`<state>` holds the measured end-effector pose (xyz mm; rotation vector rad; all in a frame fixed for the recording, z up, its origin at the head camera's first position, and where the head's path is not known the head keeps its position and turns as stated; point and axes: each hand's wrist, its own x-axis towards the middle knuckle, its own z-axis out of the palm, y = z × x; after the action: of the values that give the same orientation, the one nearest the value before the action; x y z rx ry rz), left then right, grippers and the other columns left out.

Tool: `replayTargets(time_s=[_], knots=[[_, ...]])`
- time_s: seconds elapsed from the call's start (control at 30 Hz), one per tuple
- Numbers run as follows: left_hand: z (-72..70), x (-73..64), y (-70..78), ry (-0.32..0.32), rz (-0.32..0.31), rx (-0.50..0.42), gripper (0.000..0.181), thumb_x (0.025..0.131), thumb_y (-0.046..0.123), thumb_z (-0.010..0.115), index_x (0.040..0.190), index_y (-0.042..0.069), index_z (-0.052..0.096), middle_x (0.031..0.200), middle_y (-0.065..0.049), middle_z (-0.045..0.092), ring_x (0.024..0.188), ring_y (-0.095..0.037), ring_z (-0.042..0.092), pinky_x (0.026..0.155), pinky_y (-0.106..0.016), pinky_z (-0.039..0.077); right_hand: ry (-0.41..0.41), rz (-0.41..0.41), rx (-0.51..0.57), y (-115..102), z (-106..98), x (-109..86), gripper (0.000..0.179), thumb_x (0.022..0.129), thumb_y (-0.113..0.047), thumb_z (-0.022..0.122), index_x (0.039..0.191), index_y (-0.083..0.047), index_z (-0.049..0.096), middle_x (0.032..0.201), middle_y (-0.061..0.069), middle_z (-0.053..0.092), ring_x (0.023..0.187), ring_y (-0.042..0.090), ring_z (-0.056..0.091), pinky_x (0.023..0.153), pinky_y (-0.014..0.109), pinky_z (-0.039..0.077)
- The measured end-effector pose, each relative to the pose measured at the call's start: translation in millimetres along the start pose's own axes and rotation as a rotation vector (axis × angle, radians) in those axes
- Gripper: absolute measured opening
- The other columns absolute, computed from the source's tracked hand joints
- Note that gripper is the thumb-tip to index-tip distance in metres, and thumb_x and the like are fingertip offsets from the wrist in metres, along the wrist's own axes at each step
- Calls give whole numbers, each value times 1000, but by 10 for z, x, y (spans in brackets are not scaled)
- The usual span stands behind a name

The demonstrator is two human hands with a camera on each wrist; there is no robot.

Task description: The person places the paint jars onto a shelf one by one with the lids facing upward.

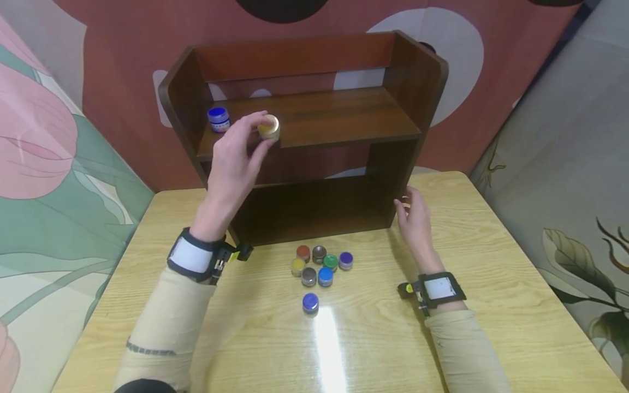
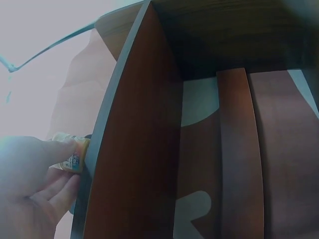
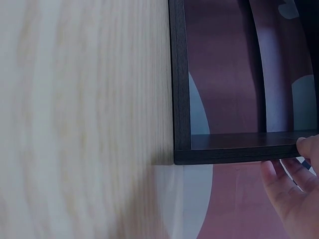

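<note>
My left hand point(image 1: 235, 155) pinches a small paint jar with a yellow lid point(image 1: 269, 129) between thumb and fingers, at the front edge of the upper board of a dark brown wooden shelf point(image 1: 344, 117). In the left wrist view the jar point(image 2: 77, 154) is right against that board's edge. Just left of the hand, a blue-lidded jar point(image 1: 219, 119) stands on the upper board. Low on the shelf's right side, my right hand point(image 1: 415, 221) holds the side panel; in the right wrist view its thumb point(image 3: 305, 147) lies on the panel's edge, fingers along the outer face.
Several small jars with coloured lids cluster on the table before the shelf, among them a green one point(image 1: 331, 262) and a purple one point(image 1: 346, 260). A dark blue-lidded jar point(image 1: 310, 303) stands nearer. Patterned cloth point(image 1: 555, 164) hangs around the wooden table point(image 1: 491, 284).
</note>
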<state>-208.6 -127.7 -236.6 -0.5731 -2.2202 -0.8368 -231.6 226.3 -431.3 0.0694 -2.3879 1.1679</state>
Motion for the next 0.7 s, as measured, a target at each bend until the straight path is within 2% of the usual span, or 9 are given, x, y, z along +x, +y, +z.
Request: replayTargets(time_s=[0.43,0.7], knots=[[29,142,46,-22,-51,15,33,95,16,66,127,7,59,126,-10,67,117,-20,65,102,-29,54,10,-4,2,0,-10,5,36,102,-9,55,134,5,48,129,27,58,116,42,60,94,53,57],[24,202,56,-43,-140,54,33,95,17,66,127,9,59,129,-9,67,116,-21,66,103,-30,54,1,4,1,-14,-35,-7,37,102,-11,54,136,4,48,129,27,58,116,42,61,96,53,56]])
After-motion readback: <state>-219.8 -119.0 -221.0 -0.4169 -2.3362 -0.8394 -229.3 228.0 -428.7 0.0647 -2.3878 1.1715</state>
